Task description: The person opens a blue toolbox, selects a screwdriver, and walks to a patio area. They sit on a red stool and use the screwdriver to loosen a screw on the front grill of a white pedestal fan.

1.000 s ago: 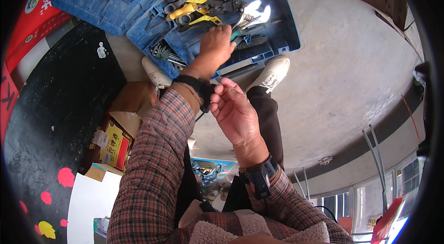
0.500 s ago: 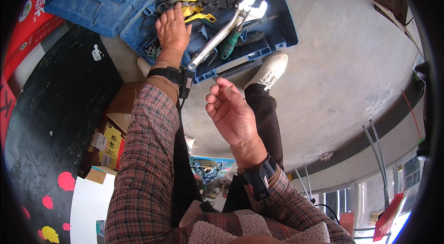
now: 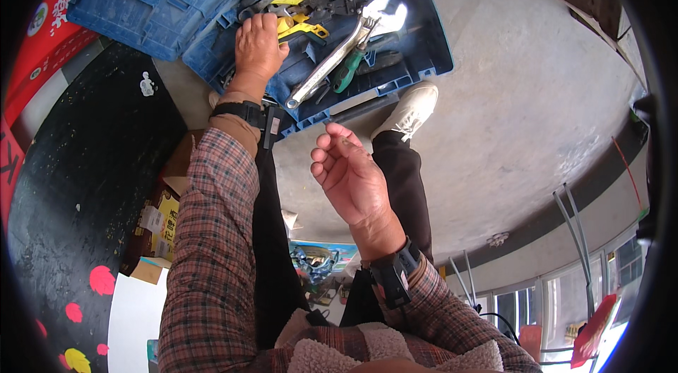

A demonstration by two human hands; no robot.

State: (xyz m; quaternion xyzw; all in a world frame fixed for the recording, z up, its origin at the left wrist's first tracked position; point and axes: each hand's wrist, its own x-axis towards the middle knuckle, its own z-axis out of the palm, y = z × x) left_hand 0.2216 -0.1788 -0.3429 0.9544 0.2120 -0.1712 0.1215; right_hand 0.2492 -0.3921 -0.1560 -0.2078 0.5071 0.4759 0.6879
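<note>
My two hands are well apart from each other. My left hand (image 3: 257, 48) is inside the blue toolbox (image 3: 421, 48), at its left part, with the back of the hand turned up and the fingers bent down over a yellow-handled tool (image 3: 305, 30). This tool lies in the toolbox, and its yellow parts show just beside my fingers; whether the fingers are closed on it I cannot tell, because the hand covers the place. My right hand (image 3: 353, 179) is outside the toolbox, in front of its near edge, with the palm up and the fingers half curled toward the thumb. A small dark tip (image 3: 327, 123) shows at the fingertips, but it is too little for me to say what it is, or if I pinch it.

In the toolbox, to the right of my left hand, a silver adjustable wrench (image 3: 332, 58) lies slantwise, its handle end at the near edge. A green-handled screwdriver (image 3: 347, 72) is close along its right side. The open lid (image 3: 155, 6) spreads to the left of the toolbox, and my white shoe (image 3: 413, 110) is at its near edge
</note>
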